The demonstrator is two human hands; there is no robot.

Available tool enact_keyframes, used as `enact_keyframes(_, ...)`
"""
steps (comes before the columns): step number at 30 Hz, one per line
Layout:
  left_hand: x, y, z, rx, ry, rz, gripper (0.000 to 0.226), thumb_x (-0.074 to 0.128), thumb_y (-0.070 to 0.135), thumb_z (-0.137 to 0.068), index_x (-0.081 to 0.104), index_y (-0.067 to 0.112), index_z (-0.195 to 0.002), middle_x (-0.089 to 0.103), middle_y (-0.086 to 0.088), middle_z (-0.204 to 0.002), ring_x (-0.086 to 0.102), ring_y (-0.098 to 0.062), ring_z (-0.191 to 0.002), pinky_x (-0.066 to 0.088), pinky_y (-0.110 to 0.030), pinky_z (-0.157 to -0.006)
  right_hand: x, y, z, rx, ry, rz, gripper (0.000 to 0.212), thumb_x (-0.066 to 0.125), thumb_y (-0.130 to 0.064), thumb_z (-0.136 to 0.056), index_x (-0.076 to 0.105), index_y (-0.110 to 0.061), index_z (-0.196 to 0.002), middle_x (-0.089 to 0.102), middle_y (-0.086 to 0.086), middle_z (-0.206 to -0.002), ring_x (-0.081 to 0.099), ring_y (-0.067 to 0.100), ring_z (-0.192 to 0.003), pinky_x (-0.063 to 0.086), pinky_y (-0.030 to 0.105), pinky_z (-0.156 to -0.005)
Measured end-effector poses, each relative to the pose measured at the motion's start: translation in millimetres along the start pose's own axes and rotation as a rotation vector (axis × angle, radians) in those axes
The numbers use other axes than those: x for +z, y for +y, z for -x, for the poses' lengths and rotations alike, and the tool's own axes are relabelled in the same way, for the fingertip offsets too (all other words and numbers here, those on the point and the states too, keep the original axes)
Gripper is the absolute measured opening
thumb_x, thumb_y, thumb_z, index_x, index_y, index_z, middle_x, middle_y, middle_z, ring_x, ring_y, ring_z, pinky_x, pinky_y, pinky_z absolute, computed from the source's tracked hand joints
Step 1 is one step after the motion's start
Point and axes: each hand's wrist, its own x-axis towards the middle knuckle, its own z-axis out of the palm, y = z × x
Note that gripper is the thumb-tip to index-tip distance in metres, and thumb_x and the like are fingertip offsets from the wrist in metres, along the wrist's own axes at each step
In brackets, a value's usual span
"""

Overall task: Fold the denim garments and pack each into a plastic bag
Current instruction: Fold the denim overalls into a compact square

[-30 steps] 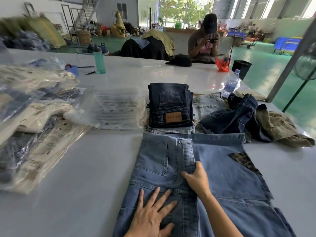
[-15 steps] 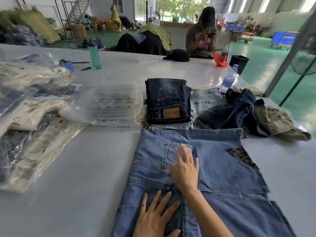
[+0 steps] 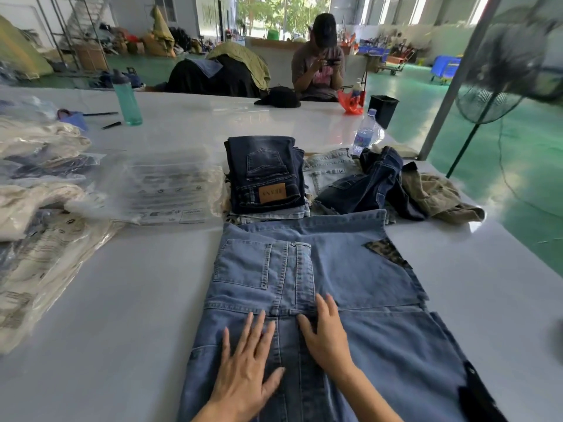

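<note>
Both our left hand (image 3: 246,365) and right hand (image 3: 327,336) lie flat with fingers spread on the light-blue denim garment (image 3: 320,300), holding nothing; it is spread on the near edge of the white table (image 3: 128,315). Risk, as we judge it: the centre placket bunches if the palms drag unevenly, and the fold goes crooked. Beyond lie a folded dark jeans stack (image 3: 265,175), empty plastic bags (image 3: 170,190) and unfolded denim (image 3: 370,181); a seated person (image 3: 318,60) faces us in a green-floored warehouse.

folded jeans (image 3: 264,175) behind spread garment (image 3: 350,269), plastic bags (image 3: 164,190) left
</note>
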Motion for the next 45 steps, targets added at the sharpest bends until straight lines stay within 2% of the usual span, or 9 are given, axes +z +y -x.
enact_keyframes(7, 5.2, 28.6, 19.3, 0.217, -0.046, -0.024, 0.066, 0.044, 0.066, -0.069, 0.058, 0.037, -0.127, 0.050, 0.009, -0.140, 0.007, -0.017, -0.144, 0.008, -0.046, -0.107, 0.1, -3.2, 12.7, 0.140, -0.058, -0.121, 0.059, 0.061, -0.037, -0.090, 0.039, -0.016, -0.141, 0.044, 0.003, -0.134, 0.046, 0.017, -0.124, 0.034, 0.018, -0.096)
enact_keyframes(10, -2.0, 9.8, 17.2, 0.257, 0.016, 0.014, 0.051, 0.036, 0.061, -0.086, 0.069, 0.034, -0.112, 0.059, 0.005, -0.132, 0.034, -0.016, -0.136, 0.007, -0.035, -0.112, -12.1, 3.6, 11.1, 0.116, -0.051, -0.082, 0.047, 0.061, -0.033, -0.090, 0.049, -0.019, -0.133, 0.049, 0.002, -0.124, 0.051, 0.018, -0.117, 0.037, 0.020, -0.092)
enact_keyframes(15, -27.4, -62.5, 8.5, 0.081, 0.305, -0.065, 0.041, 0.038, 0.002, -0.083, 0.074, 0.011, -0.102, 0.066, -0.014, -0.117, 0.066, -0.039, -0.100, 0.048, -0.052, -0.090, -76.7, 67.4, 31.2, 0.457, 0.163, 0.343, 0.048, 0.054, -0.042, -0.089, 0.046, -0.027, -0.134, 0.043, 0.003, -0.138, 0.039, 0.027, -0.128, 0.039, 0.043, -0.098)
enact_keyframes(18, -42.6, -103.8, 13.1, 0.237, 0.095, -0.221, 0.089, 0.068, -0.008, -0.044, 0.053, 0.019, -0.127, 0.064, -0.011, -0.121, 0.066, -0.037, -0.100, 0.054, -0.053, -0.071, -117.4, 111.3, 54.1, 0.707, 0.187, 0.376, 0.057, 0.058, -0.050, -0.086, 0.049, -0.016, -0.130, 0.046, 0.017, -0.133, 0.042, 0.036, -0.124, 0.041, 0.048, -0.099)
enact_keyframes(22, -49.1, -127.5, 33.5, 0.638, 0.003, -0.317, 0.060, 0.040, 0.008, -0.092, 0.024, 0.026, -0.147, 0.053, -0.004, -0.137, 0.055, -0.025, -0.122, 0.038, -0.044, -0.103, -144.0, 138.8, 75.3, 0.836, 0.240, 0.357, 0.063, 0.065, -0.053, -0.080, 0.051, -0.013, -0.127, 0.044, 0.020, -0.129, 0.042, 0.039, -0.119, 0.039, 0.053, -0.094)
enact_keyframes(27, -50.1, -126.6, 43.3, 0.782, -0.237, -0.227, 0.087, 0.051, 0.016, -0.055, 0.037, 0.024, -0.141, 0.044, -0.005, -0.145, 0.041, -0.025, -0.135, 0.029, -0.042, -0.108, -150.5, 154.0, 84.2, 0.682, 0.106, 0.267, 0.060, 0.070, -0.049, -0.079, 0.055, -0.006, -0.118, 0.063, 0.017, -0.116, 0.059, 0.032, -0.107, 0.045, 0.036, -0.078)
enact_keyframes(33, -40.1, -107.4, 52.3, 0.889, -0.195, -0.079, 0.045, 0.010, 0.030, -0.103, 0.043, 0.027, -0.134, 0.053, -0.004, -0.136, 0.048, -0.024, -0.129, 0.035, -0.038, -0.108, -153.4, 156.2, 70.1, 0.588, -0.008, 0.315, 0.031, 0.068, -0.046, -0.082, 0.055, -0.017, -0.086, 0.068, 0.012, -0.096, 0.061, 0.027, -0.083, 0.039, 0.030, -0.062)
enact_keyframes(40, -61.9, -97.7, 57.5, 0.731, -0.288, -0.033, 0.059, 0.005, 0.030, -0.104, 0.061, 0.028, -0.124, 0.055, 0.003, -0.134, 0.052, -0.016, -0.125, 0.038, -0.031, -0.103, -154.6, 167.0, 73.4, 0.537, 0.047, 0.333, 0.031, 0.064, -0.046, -0.085, 0.059, -0.023, -0.104, 0.069, 0.007, -0.101, 0.063, 0.027, -0.090, 0.038, 0.028, -0.064)
enact_keyframes(45, -48.7, -95.2, 65.0, 0.811, -0.273, -0.131, 0.042, 0.008, 0.028, -0.105, 0.033, 0.037, -0.139, 0.043, 0.015, -0.141, 0.020, -0.005, -0.141, 0.022, -0.024, -0.111, -170.4, 145.1, 97.1, 0.354, -0.012, 0.558, 0.063, 0.063, -0.049, -0.085, 0.043, -0.024, -0.139, 0.049, 0.008, -0.131, 0.051, 0.028, -0.117, 0.042, 0.035, -0.094)
